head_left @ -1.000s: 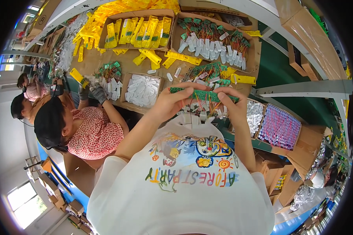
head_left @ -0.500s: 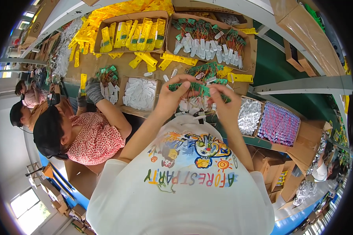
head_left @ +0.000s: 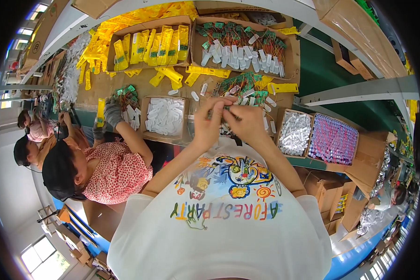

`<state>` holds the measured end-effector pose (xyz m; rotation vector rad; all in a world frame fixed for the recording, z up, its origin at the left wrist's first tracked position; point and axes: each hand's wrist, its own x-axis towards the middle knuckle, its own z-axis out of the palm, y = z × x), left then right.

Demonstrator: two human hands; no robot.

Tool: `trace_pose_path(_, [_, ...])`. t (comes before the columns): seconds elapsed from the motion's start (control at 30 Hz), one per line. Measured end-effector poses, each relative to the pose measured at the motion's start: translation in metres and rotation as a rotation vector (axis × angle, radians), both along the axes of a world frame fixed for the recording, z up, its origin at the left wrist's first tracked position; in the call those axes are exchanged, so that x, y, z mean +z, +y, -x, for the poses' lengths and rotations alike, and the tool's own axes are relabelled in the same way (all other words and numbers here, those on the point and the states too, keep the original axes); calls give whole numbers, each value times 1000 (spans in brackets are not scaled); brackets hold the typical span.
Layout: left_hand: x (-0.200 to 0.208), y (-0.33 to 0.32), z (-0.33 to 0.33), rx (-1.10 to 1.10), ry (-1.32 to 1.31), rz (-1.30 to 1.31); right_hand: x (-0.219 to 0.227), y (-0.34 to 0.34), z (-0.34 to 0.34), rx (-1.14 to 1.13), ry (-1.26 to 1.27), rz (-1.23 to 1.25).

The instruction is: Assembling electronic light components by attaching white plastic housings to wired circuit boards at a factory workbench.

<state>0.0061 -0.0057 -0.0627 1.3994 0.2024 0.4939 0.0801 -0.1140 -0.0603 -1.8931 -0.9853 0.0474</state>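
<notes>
Close together in front of my chest, my left hand (head_left: 209, 122) and my right hand (head_left: 247, 123) meet at the fingertips. Both are closed, thumbs and fingers pinched around something small that they mostly hide. Just beyond them lies a heap of green circuit boards (head_left: 238, 82) with thin wires and white plastic pieces. Loose white caps (head_left: 194, 96) are scattered left of the heap. A yellow plastic casing (head_left: 284, 87) rests to its right.
Left stands a box of white pieces (head_left: 165, 116); right, boxes of silvery parts (head_left: 294, 133) and purple-pink parts (head_left: 332, 140). Farther back are a box of yellow casings (head_left: 165, 46) and a tray of wired boards (head_left: 242, 51). A gloved co-worker (head_left: 112, 112) works at left.
My hands have drawn together, the right moving left toward the left hand. The green board seen between them before is now mostly covered by fingers. The view has shifted slightly.
</notes>
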Motion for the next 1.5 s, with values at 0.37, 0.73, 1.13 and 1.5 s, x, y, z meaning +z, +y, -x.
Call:
trace_pose_path(0.37, [35, 34, -60, 14, 87, 373, 47, -63, -41, -96, 672, -83])
trace_pose_path(0.73, [-21, 62, -125, -132, 210, 235, 1, -46, -72, -324, 981, -371])
trace_pose_path(1.13, [2, 5, -86, -60, 95, 449, -3, 15, -66, -314, -79, -139])
trace_pose_path(1.5, [-31, 108, -224, 428, -64, -471, -31, 137, -202, -88, 289, -402])
